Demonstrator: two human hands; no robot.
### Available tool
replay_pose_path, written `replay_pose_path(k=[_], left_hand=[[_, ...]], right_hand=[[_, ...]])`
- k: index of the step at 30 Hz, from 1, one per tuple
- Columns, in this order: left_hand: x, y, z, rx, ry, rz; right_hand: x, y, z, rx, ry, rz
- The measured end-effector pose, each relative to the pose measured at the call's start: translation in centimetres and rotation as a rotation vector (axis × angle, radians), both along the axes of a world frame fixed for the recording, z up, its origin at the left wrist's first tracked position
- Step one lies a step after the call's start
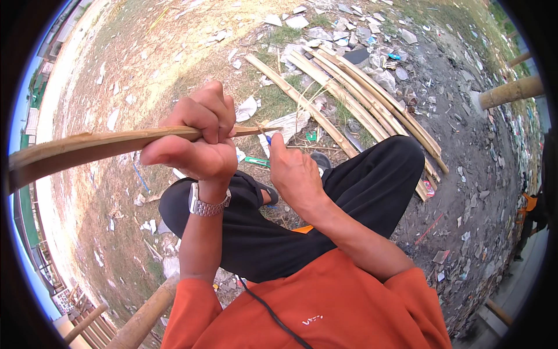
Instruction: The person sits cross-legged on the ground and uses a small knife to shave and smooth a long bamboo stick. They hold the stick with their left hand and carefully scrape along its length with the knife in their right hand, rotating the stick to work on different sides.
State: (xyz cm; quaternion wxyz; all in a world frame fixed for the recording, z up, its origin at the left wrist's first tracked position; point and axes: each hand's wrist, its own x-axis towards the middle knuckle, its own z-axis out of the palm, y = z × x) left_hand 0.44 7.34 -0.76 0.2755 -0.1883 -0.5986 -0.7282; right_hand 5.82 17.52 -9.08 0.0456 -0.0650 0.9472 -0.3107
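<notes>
My left hand (200, 136), with a metal watch (209, 203) on its wrist, is closed around a long split bamboo strip (110, 142). The strip runs from the far left edge through the fist, and its thin end points toward my right hand. My right hand (295, 174) is closed at that end, its thumb and finger around a small tool (267, 138) with a blue part. A thin edge of the tool touches or nearly touches the strip's tip. Its full shape is hidden by my fingers. A green and white slim object (257, 161) shows beside my right hand.
Several long bamboo strips (343, 87) lie on the ground ahead and to the right. Broken white pieces (296, 22) and litter are scattered about. Bamboo poles (511, 92) stand at the right, with another pole (145, 311) at lower left. A person (530, 218) is at the far right.
</notes>
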Motion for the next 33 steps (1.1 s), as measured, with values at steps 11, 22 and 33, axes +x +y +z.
replay_pose_path(k=[11, 22, 33], left_hand=[[0.0, -0.3, 0.6, 0.024, -0.065, 0.017], [0.4, 0.6, 0.0, -0.038, -0.001, -0.123], [-0.1, -0.2, 0.0, 0.015, 0.023, -0.177]], right_hand=[[-3.0, -0.8, -3.5, -0.065, 0.035, 0.039], [-2.2, 4.0, -3.5, -1.461, -1.065, 0.096], [0.1, 0.1, -2.2, -0.095, 0.017, -0.091]])
